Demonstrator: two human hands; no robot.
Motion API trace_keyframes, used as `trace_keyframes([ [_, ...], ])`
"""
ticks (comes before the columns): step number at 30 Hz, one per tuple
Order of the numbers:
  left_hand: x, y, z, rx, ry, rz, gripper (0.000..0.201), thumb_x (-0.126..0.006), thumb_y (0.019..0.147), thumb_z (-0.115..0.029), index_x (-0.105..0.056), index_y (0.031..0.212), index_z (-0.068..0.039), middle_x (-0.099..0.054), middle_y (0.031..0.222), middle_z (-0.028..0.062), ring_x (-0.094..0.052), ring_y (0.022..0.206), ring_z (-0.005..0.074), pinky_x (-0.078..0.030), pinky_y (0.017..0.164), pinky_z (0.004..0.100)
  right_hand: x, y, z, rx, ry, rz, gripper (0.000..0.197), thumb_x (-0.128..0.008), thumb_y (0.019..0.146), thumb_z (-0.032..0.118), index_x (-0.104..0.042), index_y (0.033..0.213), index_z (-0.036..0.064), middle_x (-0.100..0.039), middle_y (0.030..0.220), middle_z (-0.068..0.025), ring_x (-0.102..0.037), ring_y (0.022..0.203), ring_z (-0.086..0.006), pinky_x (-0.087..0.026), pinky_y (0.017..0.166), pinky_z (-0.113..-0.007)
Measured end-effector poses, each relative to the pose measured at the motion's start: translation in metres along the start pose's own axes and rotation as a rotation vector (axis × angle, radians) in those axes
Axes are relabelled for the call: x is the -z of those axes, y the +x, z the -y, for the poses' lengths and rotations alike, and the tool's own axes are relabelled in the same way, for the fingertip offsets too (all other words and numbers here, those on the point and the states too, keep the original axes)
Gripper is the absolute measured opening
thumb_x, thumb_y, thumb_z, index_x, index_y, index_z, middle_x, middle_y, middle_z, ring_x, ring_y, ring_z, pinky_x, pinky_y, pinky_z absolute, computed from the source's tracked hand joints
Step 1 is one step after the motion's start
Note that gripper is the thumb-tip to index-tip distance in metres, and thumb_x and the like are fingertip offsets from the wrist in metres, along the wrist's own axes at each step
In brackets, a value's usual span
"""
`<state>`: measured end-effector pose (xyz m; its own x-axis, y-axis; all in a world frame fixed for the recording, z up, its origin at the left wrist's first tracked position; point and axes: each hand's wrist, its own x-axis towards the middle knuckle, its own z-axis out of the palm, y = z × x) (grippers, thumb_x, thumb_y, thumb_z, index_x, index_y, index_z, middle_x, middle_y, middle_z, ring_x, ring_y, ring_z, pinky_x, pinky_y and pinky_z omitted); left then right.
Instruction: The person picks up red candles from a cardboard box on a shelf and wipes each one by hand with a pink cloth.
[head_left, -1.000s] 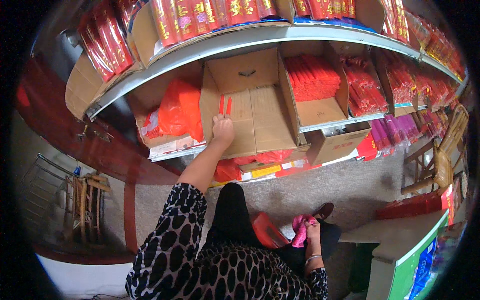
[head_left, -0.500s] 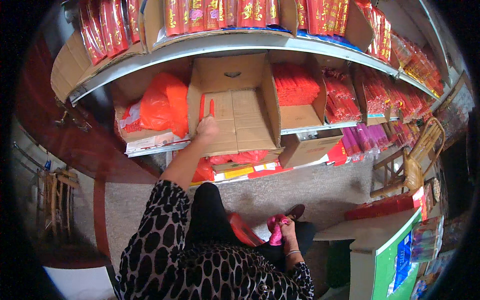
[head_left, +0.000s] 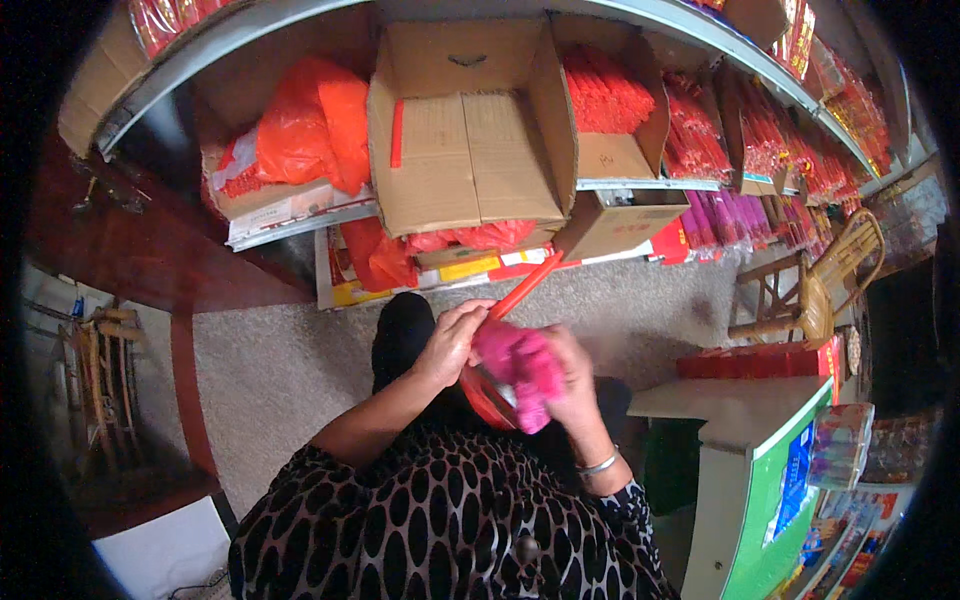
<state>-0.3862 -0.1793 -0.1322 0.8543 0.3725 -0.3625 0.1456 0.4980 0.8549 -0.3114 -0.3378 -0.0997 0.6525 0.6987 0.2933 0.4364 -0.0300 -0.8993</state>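
In front of my lap, my left hand [head_left: 455,345] is closed round the lower end of a red candle [head_left: 527,284], which slants up and to the right. A bunched pink cloth [head_left: 520,368] is gripped in my right hand [head_left: 572,385], pressed against the candle's lower end. That hand is slightly blurred. Ahead, a cardboard box [head_left: 515,150] on the shelf has one red candle [head_left: 397,135] lying along its left side. Below the cloth, a red object [head_left: 484,398] rests partly hidden between my legs.
Left of the box sits a red plastic bag [head_left: 312,130]. Cartons of red candle bundles [head_left: 608,90] fill the shelf to the right, under a curved upper shelf edge [head_left: 250,48]. A bamboo chair [head_left: 822,285] and a green-sided counter [head_left: 775,480] stand at right.
My left hand has drawn back from the box with one of the two candles. My right hand has lifted the pink cloth to it. The view has tilted down.
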Motion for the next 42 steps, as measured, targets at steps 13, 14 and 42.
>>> trace_keyframes([
  [13,0.011,-0.045,-0.006,0.084,-0.212,0.303,0.02,-0.046,0.093,-0.013,-0.051,0.108,-0.003,-0.047,0.068,-0.0002,-0.04,0.053,0.0038,-0.031,0.043,0.0174,0.066,0.02,-0.017,-0.2,0.087,-0.661,0.014,-0.055,0.085,0.017,-0.058,0.081,0.0033,-0.058,0.077,-0.0034,-0.051,0.068,-0.0098,-0.044,0.06,-0.024],
  [14,0.013,-0.041,-0.003,0.073,-0.204,0.282,0.019,-0.046,0.092,-0.013,-0.051,0.108,-0.002,-0.048,0.069,0.0003,-0.041,0.053,0.004,-0.032,0.043,0.0177,0.053,0.014,-0.015,-0.19,0.146,-0.557,0.011,-0.053,0.084,0.013,-0.058,0.081,0.0032,-0.058,0.076,-0.0032,-0.052,0.068,-0.0107,-0.044,0.062,-0.026],
  [42,-0.013,-0.043,-0.022,0.141,-0.053,0.479,0.02,-0.048,0.091,-0.014,-0.049,0.107,-0.002,-0.048,0.062,0.0021,-0.04,0.046,0.0041,-0.031,0.041,0.0176,0.091,0.001,-0.011,-0.307,0.201,-0.666,0.008,-0.053,0.085,0.008,-0.057,0.082,0.0007,-0.059,0.081,-0.0027,-0.052,0.069,-0.0103,-0.044,0.065,-0.025],
])
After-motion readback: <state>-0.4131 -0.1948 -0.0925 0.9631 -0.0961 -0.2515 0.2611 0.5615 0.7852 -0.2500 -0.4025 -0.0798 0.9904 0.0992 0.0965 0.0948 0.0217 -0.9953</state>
